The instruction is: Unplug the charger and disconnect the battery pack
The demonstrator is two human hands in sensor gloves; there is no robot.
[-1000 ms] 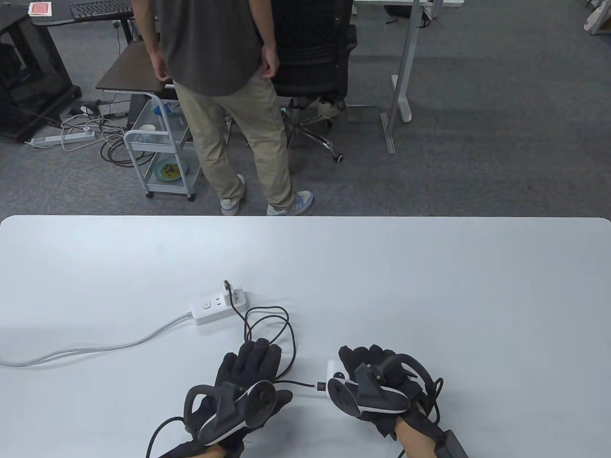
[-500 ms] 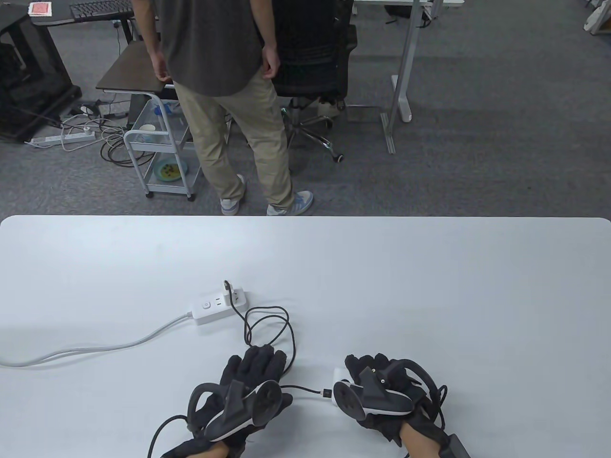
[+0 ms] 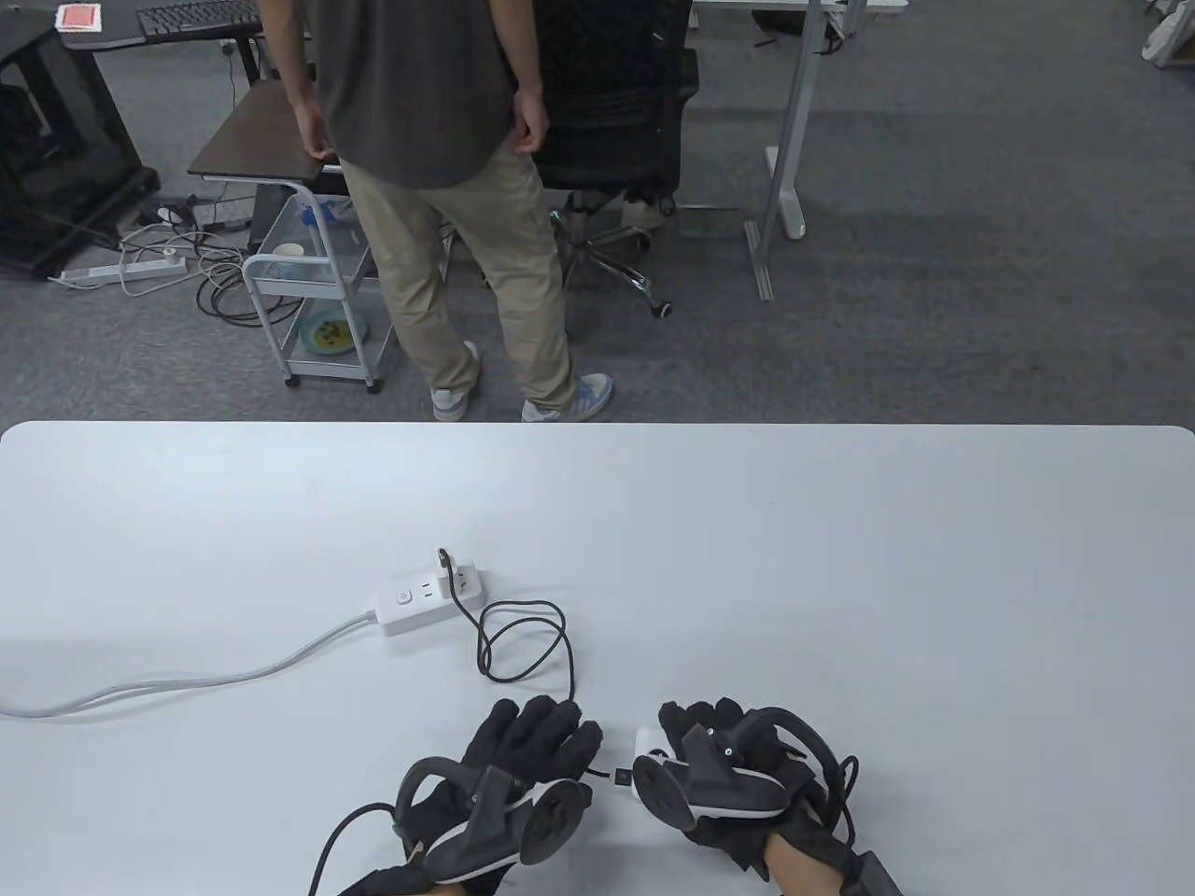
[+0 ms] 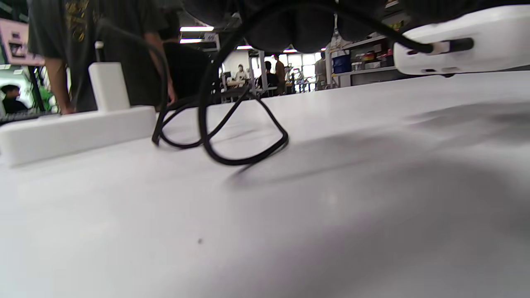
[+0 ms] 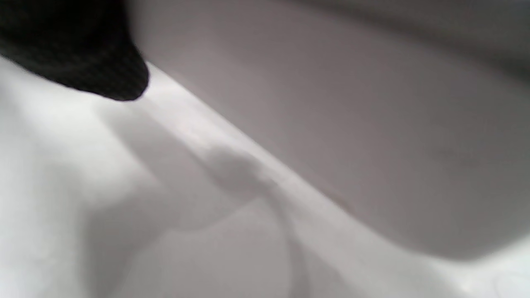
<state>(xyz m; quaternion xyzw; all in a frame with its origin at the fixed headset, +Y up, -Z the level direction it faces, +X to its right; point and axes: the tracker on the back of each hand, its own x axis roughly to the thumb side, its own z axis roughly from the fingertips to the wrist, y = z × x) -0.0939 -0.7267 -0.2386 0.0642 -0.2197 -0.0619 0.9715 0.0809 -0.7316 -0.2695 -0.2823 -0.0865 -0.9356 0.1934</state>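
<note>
A white battery pack [image 3: 647, 744] lies near the table's front edge under my right hand [image 3: 724, 761], which grips it from above. A black cable [image 3: 523, 644] loops from the white charger [image 3: 466, 571], plugged into the power strip [image 3: 415, 605], to a plug [image 3: 621, 776] at the pack's left end. In the left wrist view the plug [image 4: 441, 46] sits in the pack [image 4: 476, 39]. My left hand [image 3: 537, 751] lies over the cable just left of the plug, fingers curled on it. The right wrist view shows only a blurred white surface and one black fingertip [image 5: 91, 62].
The power strip's grey cord [image 3: 187, 677] runs off the table's left edge. The white table [image 3: 840, 579] stretches far to the right and back. A person [image 3: 439, 187] stands just beyond the far edge, with an office chair and cart behind.
My left hand has slid right along the cable, close to the plug. My right hand with the pack has shifted slightly left. The gap between the hands has narrowed.
</note>
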